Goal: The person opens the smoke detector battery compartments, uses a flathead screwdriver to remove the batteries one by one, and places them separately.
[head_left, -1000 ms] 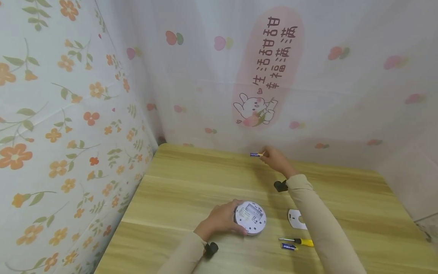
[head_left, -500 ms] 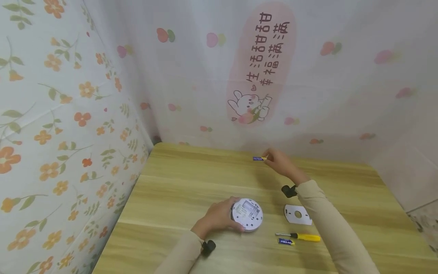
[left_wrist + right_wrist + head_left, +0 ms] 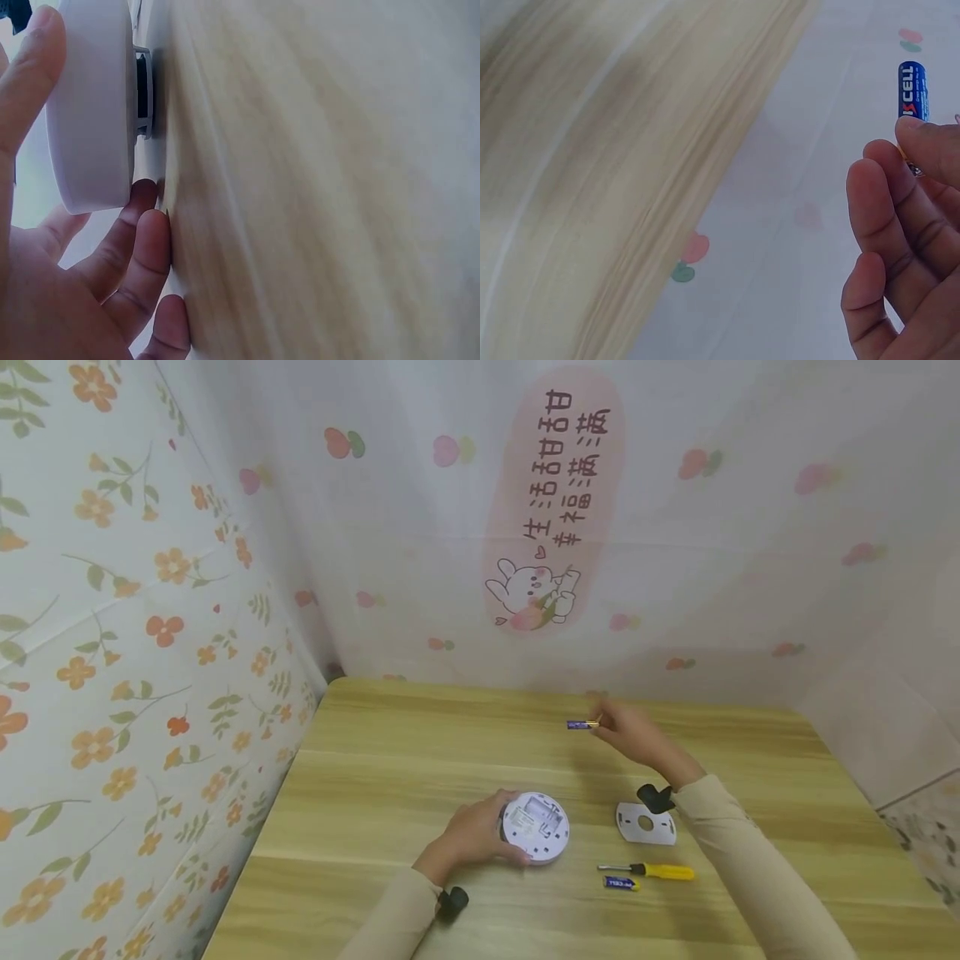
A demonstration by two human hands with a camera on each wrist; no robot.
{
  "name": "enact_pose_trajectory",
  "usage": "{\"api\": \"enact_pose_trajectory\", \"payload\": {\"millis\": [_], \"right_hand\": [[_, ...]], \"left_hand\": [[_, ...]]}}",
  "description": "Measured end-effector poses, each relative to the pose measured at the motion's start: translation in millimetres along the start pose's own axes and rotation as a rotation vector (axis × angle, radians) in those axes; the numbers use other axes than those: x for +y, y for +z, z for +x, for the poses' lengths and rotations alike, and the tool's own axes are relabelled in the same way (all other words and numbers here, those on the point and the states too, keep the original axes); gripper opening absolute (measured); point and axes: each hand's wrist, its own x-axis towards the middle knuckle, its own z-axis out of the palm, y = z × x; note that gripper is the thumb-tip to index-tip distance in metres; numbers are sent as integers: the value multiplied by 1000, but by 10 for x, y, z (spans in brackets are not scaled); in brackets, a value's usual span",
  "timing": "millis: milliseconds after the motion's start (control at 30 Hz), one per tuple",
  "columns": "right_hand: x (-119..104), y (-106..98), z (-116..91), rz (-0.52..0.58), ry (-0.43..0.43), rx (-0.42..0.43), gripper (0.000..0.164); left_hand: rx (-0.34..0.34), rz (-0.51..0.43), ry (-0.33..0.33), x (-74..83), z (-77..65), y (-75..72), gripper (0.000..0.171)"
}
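Note:
My left hand (image 3: 474,832) grips a round white smoke detector (image 3: 536,828) by its left edge, thumb on the near side and fingers round the back. Its underside faces up, showing a vacant battery bay and a label. In the left wrist view the thumb lies along the side of the white housing (image 3: 94,112). Above the far part of the table, my right hand (image 3: 633,732) pinches a blue and yellow battery (image 3: 579,725) by its yellow end. The right wrist view shows the battery (image 3: 912,90) between thumb and forefinger, its blue end sticking out and lettered "CELL".
Right of the detector lies a white mounting plate (image 3: 646,823) with a central hole. A yellow-handled screwdriver (image 3: 663,872) and a second blue battery (image 3: 620,883) lie nearer the front. A printed curtain (image 3: 420,543) hangs behind the wooden table (image 3: 352,802).
My right hand has come down and back from the curtain with the battery. The left hand still holds the detector in about the same place, while the head view has shifted slightly.

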Motion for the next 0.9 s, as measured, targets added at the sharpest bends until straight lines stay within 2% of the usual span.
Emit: {"api": "enact_pose_trajectory", "payload": {"millis": [467, 700, 900], "right_hand": [[-23, -26, -405, 1, 35, -6, 16], [-43, -41, -575, 6, 61, -36, 16], [-25, -10, -712, 9, 48, -45, 16]], "left_hand": [[9, -2, 13, -8, 10, 8, 101], [9, -2, 5, -43, 31, 27, 101], [7, -12, 11, -44, 32, 32, 101]]}}
